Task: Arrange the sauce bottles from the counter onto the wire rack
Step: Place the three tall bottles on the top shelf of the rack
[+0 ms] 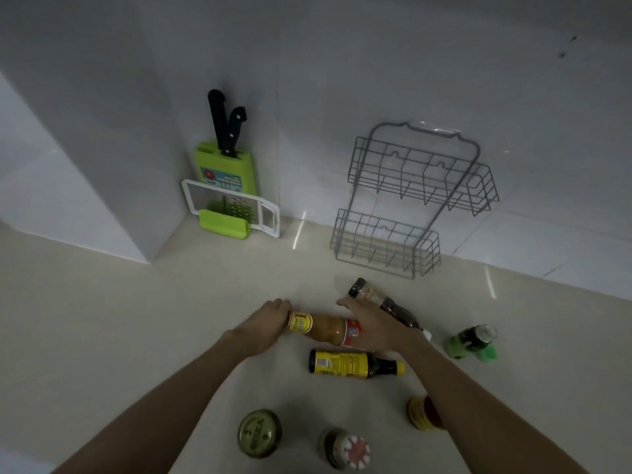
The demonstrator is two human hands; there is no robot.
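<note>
A brown sauce bottle (326,330) with a yellow neck label lies on its side on the pale counter. My left hand (265,325) holds its cap end and my right hand (371,325) wraps its base. Behind my right hand lies a dark bottle (383,302). A yellow-labelled dark bottle (352,365) lies just in front. A green bottle (473,340) lies to the right. The grey two-tier wire rack (415,196) leans on the back wall, both shelves bare.
Near the front edge stand a gold-lidded jar (259,433), a jar with a red-and-white cap (345,448) and a yellow-capped jar (422,412) partly behind my right forearm. A green knife block (224,169) and a grater (232,210) fill the back-left corner.
</note>
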